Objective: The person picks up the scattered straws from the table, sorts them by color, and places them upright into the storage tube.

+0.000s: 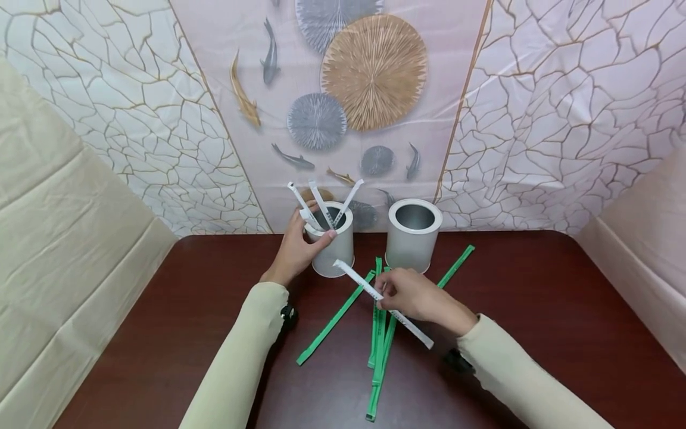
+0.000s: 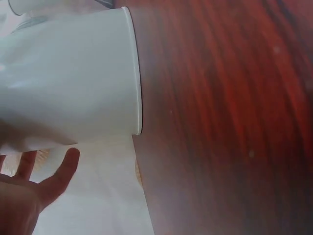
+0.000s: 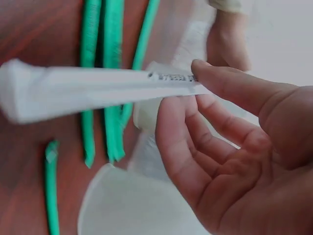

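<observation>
My left hand (image 1: 297, 253) grips the left grey can (image 1: 334, 256) near its rim, thumb in front. Several slim white stick packets (image 1: 348, 202) lean out of that can. In the left wrist view, fingers (image 2: 61, 178) curve along the side of the can (image 2: 73, 78). Between thumb and fingertips, my right hand (image 1: 420, 295) pinches another white stick packet (image 1: 356, 276), slanted above the green stick packets (image 1: 332, 319). The right wrist view shows this white packet (image 3: 88, 90) with dark print close to the thumb.
To the right stands a second grey can (image 1: 409, 247), its mouth facing up. Several green packets lie crossed on the dark brown table (image 1: 214, 333), one (image 1: 455, 266) reaching out to the right. A patterned cloth (image 1: 209, 107) hangs behind the table.
</observation>
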